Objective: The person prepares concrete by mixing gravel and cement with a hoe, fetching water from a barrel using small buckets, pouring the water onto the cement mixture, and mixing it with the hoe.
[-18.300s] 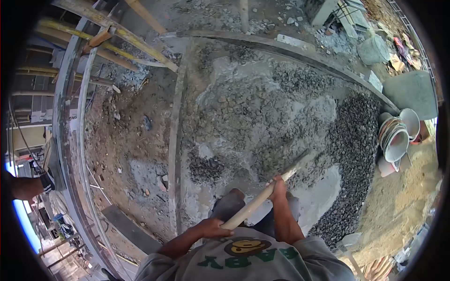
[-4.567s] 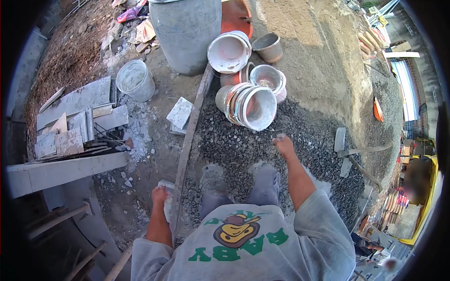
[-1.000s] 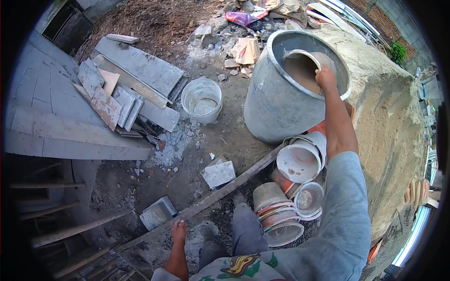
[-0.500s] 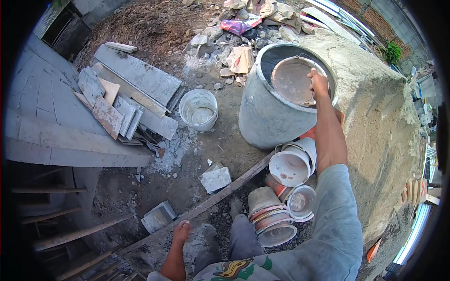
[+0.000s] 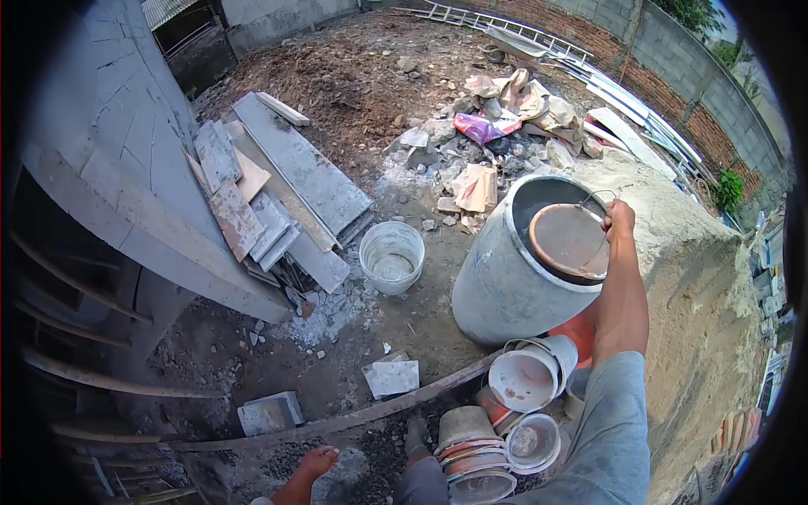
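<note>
My right hand (image 5: 619,219) is closed round the wire handle of a bucket (image 5: 571,241). The bucket sits inside the mouth of a tall grey drum (image 5: 488,282), its rim ringed in orange-brown. Murky brownish liquid seems to fill it almost to the rim. Low in front of me, my left hand (image 5: 320,461) hangs with its fingers curled in and nothing visible in them. Beneath that hand lie dark gravel and a long narrow board (image 5: 353,421).
Stacked buckets (image 5: 475,454) and a whitish pail (image 5: 522,379) crowd the ground by my right leg. A white bucket (image 5: 392,257) stands left of the drum. Planks (image 5: 295,160) lie beyond it, and a sand heap (image 5: 699,328) rises on the right.
My view has tilted up, so the scene sits lower and the back wall shows. Within the drum's mouth, the held bucket's tilt has changed. My left hand remains low and curled.
</note>
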Action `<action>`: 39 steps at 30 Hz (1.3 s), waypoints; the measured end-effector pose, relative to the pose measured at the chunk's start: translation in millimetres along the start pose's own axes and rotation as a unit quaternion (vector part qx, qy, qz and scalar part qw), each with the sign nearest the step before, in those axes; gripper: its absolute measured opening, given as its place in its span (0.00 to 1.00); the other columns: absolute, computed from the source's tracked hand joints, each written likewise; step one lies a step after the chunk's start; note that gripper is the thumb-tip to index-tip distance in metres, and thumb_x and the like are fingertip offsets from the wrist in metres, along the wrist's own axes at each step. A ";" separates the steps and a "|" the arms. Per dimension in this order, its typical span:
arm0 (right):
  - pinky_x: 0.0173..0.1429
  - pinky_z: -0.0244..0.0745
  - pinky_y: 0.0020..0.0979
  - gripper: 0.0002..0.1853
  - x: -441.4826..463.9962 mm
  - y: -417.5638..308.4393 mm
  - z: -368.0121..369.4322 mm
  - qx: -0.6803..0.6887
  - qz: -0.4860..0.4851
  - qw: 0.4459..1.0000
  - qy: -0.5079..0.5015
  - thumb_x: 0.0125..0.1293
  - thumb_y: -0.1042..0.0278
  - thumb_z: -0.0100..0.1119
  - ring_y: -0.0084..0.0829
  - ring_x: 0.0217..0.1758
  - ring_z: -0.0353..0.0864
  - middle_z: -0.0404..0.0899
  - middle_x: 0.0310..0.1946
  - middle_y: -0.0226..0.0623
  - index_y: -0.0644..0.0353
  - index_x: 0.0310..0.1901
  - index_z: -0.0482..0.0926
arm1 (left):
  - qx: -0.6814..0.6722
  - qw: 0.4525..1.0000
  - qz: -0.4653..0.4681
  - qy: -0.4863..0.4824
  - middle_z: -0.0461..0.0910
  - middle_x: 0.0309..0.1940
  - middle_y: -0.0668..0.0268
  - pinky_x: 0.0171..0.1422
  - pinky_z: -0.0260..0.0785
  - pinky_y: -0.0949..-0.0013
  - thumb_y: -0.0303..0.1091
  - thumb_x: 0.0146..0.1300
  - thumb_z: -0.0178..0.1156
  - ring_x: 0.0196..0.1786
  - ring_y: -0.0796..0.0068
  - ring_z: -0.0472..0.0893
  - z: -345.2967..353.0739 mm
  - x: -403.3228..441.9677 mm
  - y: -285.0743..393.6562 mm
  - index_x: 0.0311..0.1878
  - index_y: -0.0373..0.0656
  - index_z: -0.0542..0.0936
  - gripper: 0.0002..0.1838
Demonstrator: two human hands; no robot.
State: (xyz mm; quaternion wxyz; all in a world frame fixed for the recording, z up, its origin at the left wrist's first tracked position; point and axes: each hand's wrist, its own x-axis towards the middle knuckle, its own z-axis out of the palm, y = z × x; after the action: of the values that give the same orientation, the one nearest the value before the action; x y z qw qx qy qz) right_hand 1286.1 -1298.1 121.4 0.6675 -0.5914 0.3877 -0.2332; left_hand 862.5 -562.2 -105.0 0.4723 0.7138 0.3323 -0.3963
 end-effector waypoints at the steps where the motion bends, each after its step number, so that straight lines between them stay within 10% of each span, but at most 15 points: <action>1: 0.17 0.51 0.27 0.08 -5.8 -11.5 -6.7 0.009 -0.002 1.000 0.011 0.62 0.65 0.47 0.19 0.10 0.50 0.56 0.11 0.22 0.58 0.29 0.71 | 0.007 1.000 0.000 -0.006 0.80 0.35 0.60 0.39 0.75 0.68 0.42 0.63 0.58 0.35 0.72 0.80 -9.9 -4.9 -7.8 0.51 0.34 0.77 0.21; 16: 0.16 0.51 0.27 0.05 -122.3 -128.6 10.9 -0.024 -0.157 0.987 -0.033 0.53 0.71 0.53 0.21 0.13 0.55 0.59 0.14 0.25 0.62 0.25 0.76 | 0.002 0.955 -0.083 0.286 0.80 0.26 0.60 0.31 0.71 0.67 0.39 0.61 0.57 0.26 0.69 0.80 -157.2 -145.1 -34.7 0.42 0.33 0.79 0.16; 25: 0.19 0.48 0.21 0.11 -242.3 -236.0 14.5 0.066 -0.186 0.960 -0.198 0.68 0.71 0.44 0.13 0.12 0.48 0.56 0.15 0.18 0.70 0.40 0.74 | 0.111 0.990 0.076 0.051 0.81 0.30 0.62 0.43 0.70 0.67 0.49 0.60 0.57 0.35 0.72 0.79 -62.1 -106.8 44.4 0.53 0.38 0.77 0.25; 30: 0.18 0.47 0.17 0.12 -318.8 -194.3 9.6 0.049 -0.142 0.950 -0.274 0.70 0.68 0.43 0.10 0.12 0.47 0.53 0.13 0.15 0.69 0.40 0.74 | 0.072 0.960 0.213 0.166 0.80 0.47 0.53 0.55 0.69 0.64 0.51 0.62 0.55 0.49 0.62 0.80 -44.8 -106.5 108.6 0.57 0.38 0.74 0.28; 34: 0.18 0.47 0.19 0.12 -392.4 -110.3 4.7 0.029 -0.062 0.940 -0.334 0.70 0.63 0.46 0.11 0.12 0.47 0.54 0.13 0.17 0.62 0.35 0.73 | -0.014 0.956 0.279 0.091 0.77 0.52 0.53 0.55 0.69 0.66 0.51 0.64 0.54 0.50 0.67 0.79 -4.3 -156.4 154.9 0.63 0.39 0.68 0.30; 39: 0.17 0.47 0.20 0.13 -498.9 22.2 0.2 -0.048 0.025 0.929 -0.365 0.70 0.63 0.46 0.12 0.11 0.46 0.53 0.11 0.17 0.59 0.29 0.71 | -0.081 0.969 0.233 -0.022 0.70 0.58 0.43 0.65 0.61 0.62 0.61 0.64 0.47 0.61 0.51 0.72 52.4 -171.6 85.4 0.65 0.32 0.62 0.40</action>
State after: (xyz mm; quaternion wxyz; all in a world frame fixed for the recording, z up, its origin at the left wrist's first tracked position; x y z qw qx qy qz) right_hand 988.3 -909.5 220.5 0.7395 -0.6569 0.1427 0.0344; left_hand 841.9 -656.9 68.5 0.6153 0.7219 0.1771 -0.2624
